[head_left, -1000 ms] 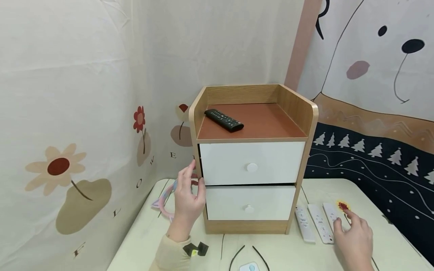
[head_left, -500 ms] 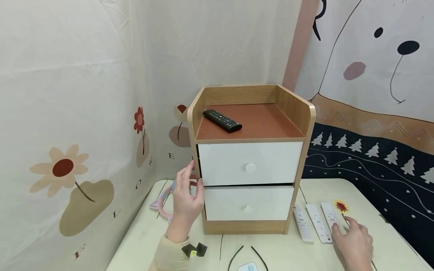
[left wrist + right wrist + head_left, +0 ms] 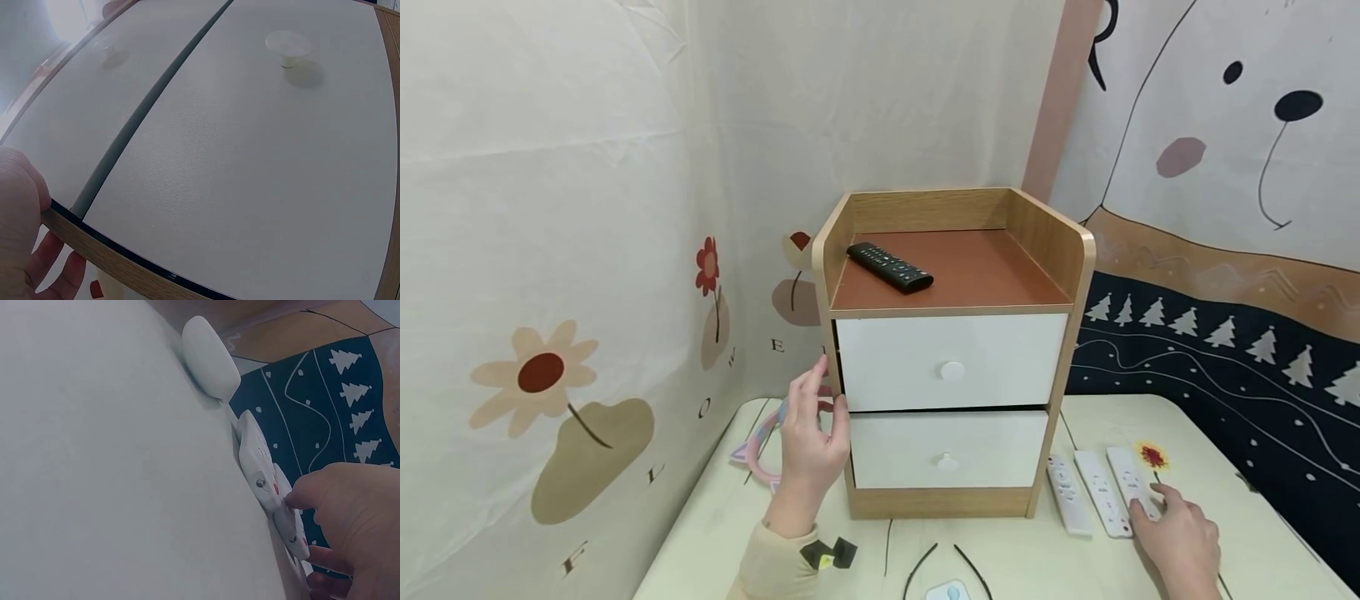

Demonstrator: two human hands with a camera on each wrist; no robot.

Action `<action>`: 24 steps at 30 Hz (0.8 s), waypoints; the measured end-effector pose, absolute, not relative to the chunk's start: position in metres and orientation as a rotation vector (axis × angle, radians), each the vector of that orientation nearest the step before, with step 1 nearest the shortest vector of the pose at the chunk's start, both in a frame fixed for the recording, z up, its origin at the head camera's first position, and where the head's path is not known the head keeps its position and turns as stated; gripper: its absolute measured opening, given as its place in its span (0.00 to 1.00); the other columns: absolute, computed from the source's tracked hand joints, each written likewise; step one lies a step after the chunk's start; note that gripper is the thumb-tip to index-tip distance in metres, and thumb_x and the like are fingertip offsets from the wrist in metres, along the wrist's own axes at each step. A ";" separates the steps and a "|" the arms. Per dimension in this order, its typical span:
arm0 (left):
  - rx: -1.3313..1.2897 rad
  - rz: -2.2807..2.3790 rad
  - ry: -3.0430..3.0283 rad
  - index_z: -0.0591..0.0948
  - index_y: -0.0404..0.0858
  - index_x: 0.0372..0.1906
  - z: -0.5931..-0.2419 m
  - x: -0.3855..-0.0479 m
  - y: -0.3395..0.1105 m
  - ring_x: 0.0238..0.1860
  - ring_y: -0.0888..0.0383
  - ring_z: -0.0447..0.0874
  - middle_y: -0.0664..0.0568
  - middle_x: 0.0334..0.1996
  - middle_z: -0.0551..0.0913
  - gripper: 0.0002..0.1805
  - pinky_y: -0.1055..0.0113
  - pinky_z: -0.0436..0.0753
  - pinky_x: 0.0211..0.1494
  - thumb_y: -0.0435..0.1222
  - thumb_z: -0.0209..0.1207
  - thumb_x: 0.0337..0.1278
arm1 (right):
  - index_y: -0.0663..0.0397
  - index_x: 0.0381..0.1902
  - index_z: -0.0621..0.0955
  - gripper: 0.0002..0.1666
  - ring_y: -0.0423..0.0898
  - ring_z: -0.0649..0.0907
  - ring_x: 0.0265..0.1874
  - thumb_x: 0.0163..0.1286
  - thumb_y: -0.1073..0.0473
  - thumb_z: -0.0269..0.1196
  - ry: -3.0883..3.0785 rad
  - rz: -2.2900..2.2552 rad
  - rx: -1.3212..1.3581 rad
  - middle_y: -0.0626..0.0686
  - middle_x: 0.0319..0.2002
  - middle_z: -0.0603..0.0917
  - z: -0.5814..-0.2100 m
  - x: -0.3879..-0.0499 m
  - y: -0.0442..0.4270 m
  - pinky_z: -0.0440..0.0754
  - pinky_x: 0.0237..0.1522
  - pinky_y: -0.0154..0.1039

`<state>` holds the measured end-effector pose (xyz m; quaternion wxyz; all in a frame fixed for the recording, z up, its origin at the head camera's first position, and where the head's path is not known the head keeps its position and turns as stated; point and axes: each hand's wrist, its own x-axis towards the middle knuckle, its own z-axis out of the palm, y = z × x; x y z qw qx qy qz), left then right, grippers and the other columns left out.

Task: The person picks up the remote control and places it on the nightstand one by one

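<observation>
Evidently, the cabinet [image 3: 940, 503] was gripped by its L side panel [image 3: 119, 262] in the L hand [image 3: 814, 450], w/ the thumb at the front edge & the other fingers bent round behind, approx. level w/ the narrow dark gap btwn the upper drawer [image 3: 887, 358] & lower drawer [image 3: 887, 450]. It was stood upright on the table [image 3: 722, 542], both drawer fronts white, each fitted w/ a pale round knob. A black remote [image 3: 890, 267] was laid aslant on its brown top, twd the L side. Just beside the cabinet's R side, three white strips w/ sockets were lined up, i.e. L strip [image 3: 1070, 496], mid strip [image 3: 1102, 493] & R strip [image 3: 1124, 471]. The R strip was held at its near end by the R hand [image 3: 1180, 537], btwn thumb & half-curled fingers; how firmly couldn't be told. A red-&-yellow flower [image 3: 1152, 455] was seen just beyond the R hand. A pink-&-blue band [image 3: 753, 454] was partly hidden behind the L hand.
</observation>
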<state>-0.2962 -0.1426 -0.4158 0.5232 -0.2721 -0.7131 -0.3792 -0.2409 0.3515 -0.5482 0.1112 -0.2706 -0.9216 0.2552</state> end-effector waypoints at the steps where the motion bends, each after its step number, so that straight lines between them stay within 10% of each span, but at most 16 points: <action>1: -0.650 -0.908 -1.708 0.70 0.31 0.80 -0.416 -0.296 -0.143 0.47 0.48 0.86 0.33 0.59 0.80 0.40 0.75 0.89 0.45 0.18 0.62 0.61 | 0.71 0.72 0.74 0.36 0.82 0.73 0.62 0.76 0.52 0.63 -2.710 0.737 -0.783 0.81 0.65 0.76 -0.548 -0.241 0.351 0.74 0.67 0.75; 24: -0.651 -0.898 -1.699 0.70 0.30 0.80 -0.415 -0.296 -0.142 0.46 0.49 0.85 0.32 0.60 0.80 0.40 0.72 0.90 0.43 0.18 0.62 0.61 | 0.71 0.68 0.79 0.36 0.78 0.77 0.56 0.72 0.50 0.70 -2.733 0.729 -0.758 0.80 0.59 0.80 -0.547 -0.241 0.348 0.77 0.59 0.72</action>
